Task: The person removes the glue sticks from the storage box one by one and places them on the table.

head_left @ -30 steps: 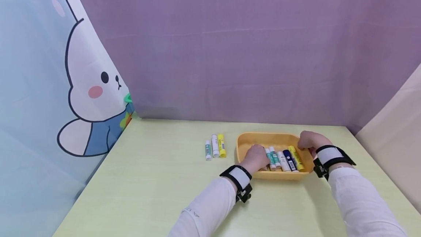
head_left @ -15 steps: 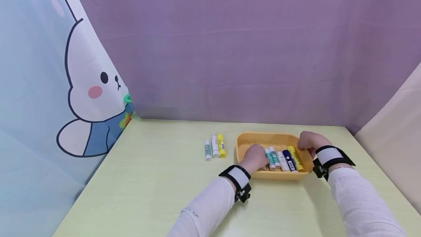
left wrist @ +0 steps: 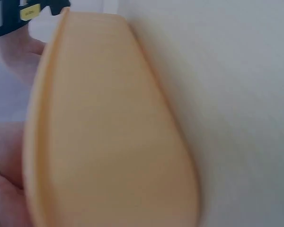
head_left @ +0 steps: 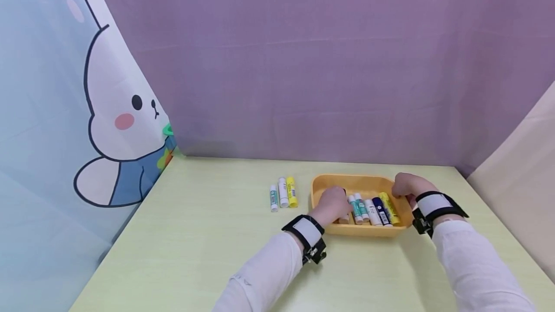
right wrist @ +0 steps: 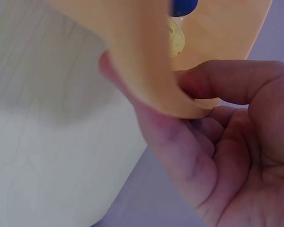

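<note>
An orange-yellow plastic tray (head_left: pixel 360 230) stands on the table, with a row of glue sticks (head_left: pixel 374 212) lying side by side in it. Over the row's left end is my left hand (head_left: pixel 333 202), reaching in across the front rim. One light-coloured glue stick (head_left: pixel 344 219) shows partly beneath it; the fingers are hidden, so I cannot tell whether they grip it. My right hand (right wrist: pixel 227 142) pinches the tray's right-end rim between thumb and fingers. In the left wrist view the tray's outer wall (left wrist: pixel 109 118) covers most of the hand.
Left of the tray, three glue sticks lie in a row on the table: a small green-and-white one (head_left: pixel 274 198), a white one (head_left: pixel 284 192) and a yellow one (head_left: pixel 292 192). A purple curtain (head_left: pixel 303 85) hangs behind the table (head_left: pixel 195 235).
My left hand has shifted slightly left and away from me, uncovering more of the glue stick at the row's left end. The right hand and tray stay put.
</note>
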Tool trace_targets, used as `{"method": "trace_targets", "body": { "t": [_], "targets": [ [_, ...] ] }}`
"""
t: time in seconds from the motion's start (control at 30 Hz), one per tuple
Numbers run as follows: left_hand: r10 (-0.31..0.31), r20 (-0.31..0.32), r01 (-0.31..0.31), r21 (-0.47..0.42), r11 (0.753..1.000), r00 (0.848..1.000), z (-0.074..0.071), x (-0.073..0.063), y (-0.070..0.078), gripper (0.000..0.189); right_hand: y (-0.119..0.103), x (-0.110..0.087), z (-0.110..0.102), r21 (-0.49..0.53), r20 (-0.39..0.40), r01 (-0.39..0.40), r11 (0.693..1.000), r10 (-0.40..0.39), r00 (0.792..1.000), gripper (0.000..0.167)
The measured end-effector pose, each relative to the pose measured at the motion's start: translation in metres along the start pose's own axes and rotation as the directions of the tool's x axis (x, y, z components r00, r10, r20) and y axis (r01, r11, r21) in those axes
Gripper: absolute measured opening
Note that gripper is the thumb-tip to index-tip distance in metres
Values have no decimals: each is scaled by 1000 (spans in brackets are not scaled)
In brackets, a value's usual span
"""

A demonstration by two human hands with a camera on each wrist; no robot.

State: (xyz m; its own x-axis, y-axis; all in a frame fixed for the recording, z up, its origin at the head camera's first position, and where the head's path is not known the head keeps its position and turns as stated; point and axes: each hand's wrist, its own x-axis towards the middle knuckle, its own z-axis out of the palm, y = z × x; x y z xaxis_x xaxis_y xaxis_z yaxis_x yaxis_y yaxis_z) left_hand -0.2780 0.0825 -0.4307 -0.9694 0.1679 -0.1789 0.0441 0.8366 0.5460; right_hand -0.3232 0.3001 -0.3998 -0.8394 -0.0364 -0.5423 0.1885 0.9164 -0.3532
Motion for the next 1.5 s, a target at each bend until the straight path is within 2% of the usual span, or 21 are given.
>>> {"method": "trace_targets", "body": {
  "t": [0.13, 0.37, 0.57, 0.73, 0.9, 1.0, 1.1, 1.33, 1.5],
  "targets": [
    [53, -15, -52, 13, 999, 999, -11, -4, 1, 17, 3, 1, -1, 8, 5, 33, 999, -33, 999, 19],
    [19, 26, -17, -86, 996, 999, -28, -10, 1, 21, 7, 0, -2, 20, 21, 55, 998, -55, 998, 20],
    [14, -13, -16, -122, 992, 1000, -51, -15, -4, 27, 11, -3, -2, -3, 28, 87, 996, -86, 996, 17],
    [19, -31, -23, -138, 990, 999, -77, -23, -8, 33, 13, -6, -2, -9, 33, 114, 993, -114, 993, 15],
    [70, -55, -76, -128, 989, 996, -102, -35, -8, 31, 14, -7, -3, 15, 50, 107, 994, -108, 993, 15],
    [127, -99, -140, -129, 982, 987, -115, -43, -10, 28, 14, -7, -3, 16, 52, 108, 994, -109, 993, 16],
    [154, -131, -173, -148, 974, 979, -128, -51, -14, 23, 14, -7, -3, 17, 52, 112, 994, -112, 992, 16],
    [94, -148, -121, -181, 976, 984, -154, -63, -36, 27, 12, -6, -1, 13, 48, 117, 993, -117, 992, 16],
    [46, -178, -76, -170, 982, 983, -166, -64, -58, 30, 10, -6, -1, 8, 43, 129, 992, -129, 991, 16]
  ]
}}
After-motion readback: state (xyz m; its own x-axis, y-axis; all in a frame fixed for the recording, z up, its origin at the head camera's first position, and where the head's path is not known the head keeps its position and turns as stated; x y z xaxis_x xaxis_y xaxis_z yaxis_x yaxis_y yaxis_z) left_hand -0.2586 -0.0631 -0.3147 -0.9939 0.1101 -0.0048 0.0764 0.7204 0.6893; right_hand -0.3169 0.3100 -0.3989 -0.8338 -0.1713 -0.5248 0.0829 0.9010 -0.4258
